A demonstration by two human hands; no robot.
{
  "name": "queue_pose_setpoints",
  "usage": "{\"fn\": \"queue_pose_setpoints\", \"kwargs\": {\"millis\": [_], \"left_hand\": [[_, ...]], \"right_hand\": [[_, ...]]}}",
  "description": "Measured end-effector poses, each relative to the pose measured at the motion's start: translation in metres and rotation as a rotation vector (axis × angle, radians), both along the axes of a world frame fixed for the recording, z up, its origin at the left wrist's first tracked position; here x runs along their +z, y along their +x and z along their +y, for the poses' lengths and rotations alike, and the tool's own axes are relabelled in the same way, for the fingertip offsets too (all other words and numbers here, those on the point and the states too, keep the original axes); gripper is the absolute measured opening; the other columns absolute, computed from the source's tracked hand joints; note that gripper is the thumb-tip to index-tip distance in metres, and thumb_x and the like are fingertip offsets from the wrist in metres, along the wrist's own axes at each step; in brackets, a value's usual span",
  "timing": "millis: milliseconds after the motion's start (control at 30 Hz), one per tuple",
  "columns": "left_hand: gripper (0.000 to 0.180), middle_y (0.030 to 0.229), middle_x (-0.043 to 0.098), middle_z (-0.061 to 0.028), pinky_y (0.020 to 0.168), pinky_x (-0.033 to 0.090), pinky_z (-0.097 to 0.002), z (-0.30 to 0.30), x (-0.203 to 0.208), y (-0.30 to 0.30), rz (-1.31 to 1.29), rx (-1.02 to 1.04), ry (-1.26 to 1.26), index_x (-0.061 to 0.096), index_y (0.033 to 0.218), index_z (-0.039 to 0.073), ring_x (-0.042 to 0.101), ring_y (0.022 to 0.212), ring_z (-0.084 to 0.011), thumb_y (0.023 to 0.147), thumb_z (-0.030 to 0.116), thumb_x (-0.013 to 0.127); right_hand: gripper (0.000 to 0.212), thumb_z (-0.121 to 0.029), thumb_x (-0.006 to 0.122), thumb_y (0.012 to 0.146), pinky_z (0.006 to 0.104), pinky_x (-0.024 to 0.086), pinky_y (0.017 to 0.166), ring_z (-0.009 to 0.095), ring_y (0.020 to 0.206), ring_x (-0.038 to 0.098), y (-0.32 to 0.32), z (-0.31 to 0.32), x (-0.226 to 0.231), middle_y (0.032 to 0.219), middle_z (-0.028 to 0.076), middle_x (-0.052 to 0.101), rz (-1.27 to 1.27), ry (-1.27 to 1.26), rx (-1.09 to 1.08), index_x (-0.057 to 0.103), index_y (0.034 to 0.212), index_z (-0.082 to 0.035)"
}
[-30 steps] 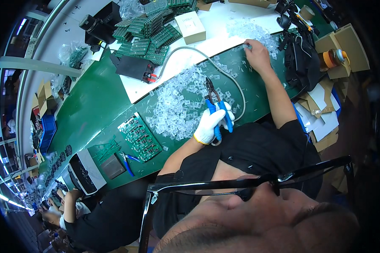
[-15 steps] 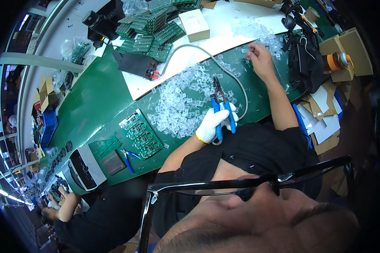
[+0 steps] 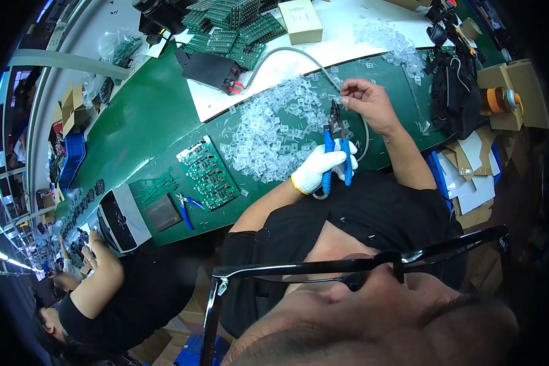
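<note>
- Gripping the blue-handled pliers (image 3: 328, 145), the gloved left hand (image 3: 317, 168) has its fingers wrapped around both handles near the person's chest, with the metal tips pointing to the far side.
- The bare right hand (image 3: 374, 108) is just to the right of those tips, thumb and forefinger pinched narrow on what looks like a small clear piece (image 3: 343, 100); whether it touches the pliers, I cannot tell.
- To the left, a pile of clear pieces (image 3: 262, 137) spreads over the green table (image 3: 143, 125); a circuit board (image 3: 208, 174) lies farther left, on the near side.
- Each piece is probably light, stiff and slippery, perhaps brittle: best taken by 2 opposite edges, gently.
- The pliers should feel rigid and heavier; the 2 sleeved handles look like the place to hold.
</note>
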State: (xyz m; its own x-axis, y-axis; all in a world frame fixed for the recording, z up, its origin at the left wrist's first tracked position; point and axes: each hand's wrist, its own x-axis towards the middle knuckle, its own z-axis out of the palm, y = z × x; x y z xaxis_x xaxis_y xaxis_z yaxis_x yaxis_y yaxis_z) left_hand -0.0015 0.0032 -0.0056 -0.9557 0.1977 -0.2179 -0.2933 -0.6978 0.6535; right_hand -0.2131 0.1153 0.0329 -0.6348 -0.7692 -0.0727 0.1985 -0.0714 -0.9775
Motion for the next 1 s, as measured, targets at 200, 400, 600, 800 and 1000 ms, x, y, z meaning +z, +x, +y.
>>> {"fn": "queue_pose_setpoints", "kwargs": {"millis": [200, 400, 600, 800, 1000], "left_hand": [[0.054, 0.111, 0.074, -0.0162, 0.076, 0.059, -0.0328, 0.001, 0.003, -0.002, -0.021, -0.015, -0.025, 0.057, 0.138, -0.001, 0.074, 0.088, -0.0243, 0.101, 0.036, 0.068], [0.043, 0.099, 0.074, -0.0122, 0.066, 0.056, -0.029, -0.003, 0.028, -0.002, -0.126, -0.029, -0.284, 0.063, 0.128, 0.001, 0.071, 0.077, -0.0186, 0.101, 0.034, 0.069], [0.04, 0.095, 0.074, -0.0115, 0.064, 0.055, -0.0292, 0.002, 0.019, -0.001, -0.105, 0.118, -0.217, 0.063, 0.123, 0.002, 0.071, 0.077, -0.0194, 0.101, 0.034, 0.07], [0.049, 0.104, 0.074, -0.015, 0.072, 0.057, -0.0341, 0.001, 0.003, 0.0, -0.034, 0.198, 0.038, 0.059, 0.13, 0.001, 0.074, 0.088, -0.0257, 0.1, 0.038, 0.069], [0.05, 0.106, 0.074, -0.0149, 0.073, 0.057, -0.0341, -0.001, 0.006, 0.001, -0.019, 0.158, 0.012, 0.06, 0.132, 0.001, 0.074, 0.089, -0.0252, 0.1, 0.039, 0.068]], "right_hand": [[0.026, 0.004, 0.073, 0.093, 0.0233, 0.056, 0.083, 0.009, 0.094, 0.066, 0.002, 0.002, 0.005, 0.105, 0.003, 0.068, 0.046, 0.097, 0.02, 0.069, 0.118, 0.004], [0.027, 0.003, 0.074, 0.091, 0.0234, 0.056, 0.084, 0.009, 0.095, 0.066, -0.003, 0.005, 0.008, 0.106, 0.004, 0.069, 0.076, 0.136, 0.063, 0.069, 0.118, 0.003], [0.027, 0.003, 0.075, 0.09, 0.0246, 0.057, 0.086, 0.01, 0.096, 0.067, -0.006, 0.004, 0.003, 0.107, 0.005, 0.07, 0.077, 0.117, 0.027, 0.069, 0.117, 0.003], [0.028, -0.004, 0.074, 0.092, 0.0299, 0.057, 0.082, 0.014, 0.099, 0.069, 0.001, -0.001, -0.003, 0.111, 0.006, 0.075, 0.356, 0.205, 0.084, 0.072, 0.119, -0.001], [0.028, -0.008, 0.072, 0.091, 0.0373, 0.058, 0.084, 0.027, 0.092, 0.074, -0.068, 0.012, -0.015, 0.108, 0.014, 0.077, 0.762, 0.582, -0.353, 0.074, 0.118, -0.006]]}}
